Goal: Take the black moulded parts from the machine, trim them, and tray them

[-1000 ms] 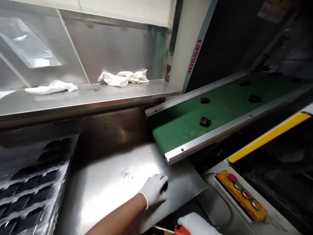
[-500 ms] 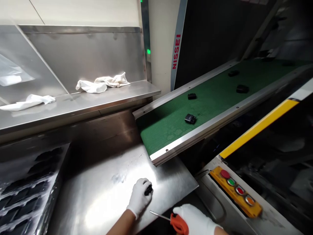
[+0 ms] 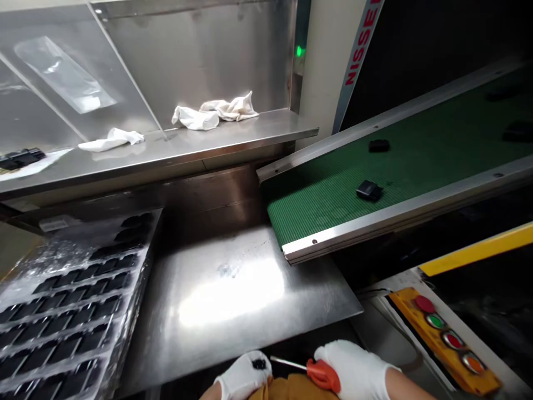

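Near the bottom edge of the head view, my left hand [image 3: 245, 376], in a white glove, is closed round a small black plastic part [image 3: 259, 364]; only a bit of it shows at the fingers. To its right, my gloved right hand [image 3: 353, 366] grips an orange-handled tool [image 3: 323, 375]. The tool's thin metal shaft points left, its tip close to the black part; contact cannot be made out. Both hands are in front of the metal table [image 3: 195, 333], close to the body.
A green conveyor belt [image 3: 316, 205] slopes down to the table, carrying several black parts [image 3: 370, 190]. On the left is a plastic-lined tray [image 3: 137, 283] with rows of black parts. White gloves [image 3: 195, 118] lie on the shelf [image 3: 233, 139]. A yellow button box [image 3: 445, 336] is at right.
My left hand has drawn back off the table with the black part, toward my body. The tool's tip is now closer to the part. The view has turned left and down.
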A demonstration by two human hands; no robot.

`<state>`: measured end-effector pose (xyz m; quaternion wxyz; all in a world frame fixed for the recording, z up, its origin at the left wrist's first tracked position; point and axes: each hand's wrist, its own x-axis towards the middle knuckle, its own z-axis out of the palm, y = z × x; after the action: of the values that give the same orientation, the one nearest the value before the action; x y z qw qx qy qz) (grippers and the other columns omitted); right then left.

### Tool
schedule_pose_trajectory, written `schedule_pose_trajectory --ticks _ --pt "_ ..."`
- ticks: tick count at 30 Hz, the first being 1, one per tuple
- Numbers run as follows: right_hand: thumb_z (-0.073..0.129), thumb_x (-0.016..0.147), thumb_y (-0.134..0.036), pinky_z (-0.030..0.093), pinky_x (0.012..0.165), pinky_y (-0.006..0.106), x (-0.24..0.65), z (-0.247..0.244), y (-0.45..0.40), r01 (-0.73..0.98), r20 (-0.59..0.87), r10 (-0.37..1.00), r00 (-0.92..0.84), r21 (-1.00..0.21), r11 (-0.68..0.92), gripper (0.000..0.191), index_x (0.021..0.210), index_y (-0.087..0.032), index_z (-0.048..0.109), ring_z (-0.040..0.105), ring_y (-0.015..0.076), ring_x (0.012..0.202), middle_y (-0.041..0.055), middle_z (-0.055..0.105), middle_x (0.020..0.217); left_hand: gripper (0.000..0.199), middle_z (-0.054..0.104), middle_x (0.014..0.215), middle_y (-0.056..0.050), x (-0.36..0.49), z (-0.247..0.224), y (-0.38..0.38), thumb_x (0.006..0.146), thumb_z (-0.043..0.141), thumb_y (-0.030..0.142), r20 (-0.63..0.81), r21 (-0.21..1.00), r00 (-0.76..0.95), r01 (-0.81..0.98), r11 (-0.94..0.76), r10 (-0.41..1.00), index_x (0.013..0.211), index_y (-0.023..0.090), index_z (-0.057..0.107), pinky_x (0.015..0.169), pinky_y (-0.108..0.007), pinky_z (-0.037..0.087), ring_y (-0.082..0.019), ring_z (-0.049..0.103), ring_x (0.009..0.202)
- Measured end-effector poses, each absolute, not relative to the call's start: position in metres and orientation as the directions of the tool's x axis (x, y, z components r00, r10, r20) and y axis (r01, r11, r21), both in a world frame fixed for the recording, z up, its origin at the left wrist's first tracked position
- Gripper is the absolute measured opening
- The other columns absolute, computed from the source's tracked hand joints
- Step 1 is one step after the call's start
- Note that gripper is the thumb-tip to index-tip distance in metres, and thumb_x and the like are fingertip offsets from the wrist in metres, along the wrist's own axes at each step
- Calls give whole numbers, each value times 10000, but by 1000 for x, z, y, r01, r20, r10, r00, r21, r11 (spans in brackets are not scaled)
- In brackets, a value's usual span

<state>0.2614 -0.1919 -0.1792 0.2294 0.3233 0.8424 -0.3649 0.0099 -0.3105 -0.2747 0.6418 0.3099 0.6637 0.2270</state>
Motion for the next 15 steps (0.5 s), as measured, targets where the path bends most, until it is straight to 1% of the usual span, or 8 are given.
schedule_pose_trajectory --ticks 2,3,5,7,8,9,11,15 --pt "574 652 -371 345 536 325 262 -182 -194 701 -653 328 -683 -460 546 177 749 -259 670 679 325 729 88 715 752 280 460 514 42 13 -299 -329 581 761 373 -743 663 -59 73 745 667 537 216 534 565 -293 404 -128 445 506" --pt "576 651 -390 351 534 326 261 -186 -195 702 -663 319 -678 -454 549 189 747 -259 674 680 325 721 90 715 747 303 456 506 42 15 -309 -332 594 761 389 -774 628 -99 7 778 626 529 213 524 570 -289 414 -125 444 503" --pt "586 649 -447 366 539 332 259 -194 -199 709 -679 314 -664 -438 552 238 755 -257 682 680 324 706 93 716 747 299 506 540 27 24 -325 -331 640 752 394 -848 530 -156 -232 816 506 558 203 537 598 -272 449 -122 483 527" --pt "596 640 -519 384 549 340 256 -204 -203 712 -693 305 -654 -428 556 311 770 -252 688 680 326 703 101 716 755 230 580 640 8 33 -333 -324 677 745 330 -897 438 -173 -475 763 407 625 197 565 658 -235 483 -117 555 614" --pt "596 638 -553 394 556 344 254 -208 -205 711 -698 296 -652 -427 559 348 778 -248 690 680 328 708 107 716 761 187 602 694 6 37 -336 -320 685 740 280 -907 411 -170 -557 722 386 661 199 573 687 -215 491 -111 581 667" --pt "592 639 -580 403 563 349 253 -212 -207 709 -702 290 -650 -424 564 379 784 -244 693 680 332 716 114 716 769 160 609 726 10 40 -338 -317 690 732 238 -910 400 -171 -605 688 379 686 202 576 705 -202 494 -106 595 704" --pt "589 652 -576 420 580 359 249 -220 -210 712 -712 291 -639 -406 573 391 805 -233 699 682 339 736 131 717 796 148 609 733 11 43 -340 -315 695 723 205 -908 396 -159 -627 671 388 696 201 575 714 -201 502 -110 605 727" --pt "598 660 -380 433 597 365 248 -231 -210 757 -738 347 -579 -328 566 298 882 -212 702 684 344 772 151 718 861 200 606 743 12 36 -341 -322 673 763 218 -910 387 -149 -641 663 388 693 195 565 695 -194 504 -109 598 746"
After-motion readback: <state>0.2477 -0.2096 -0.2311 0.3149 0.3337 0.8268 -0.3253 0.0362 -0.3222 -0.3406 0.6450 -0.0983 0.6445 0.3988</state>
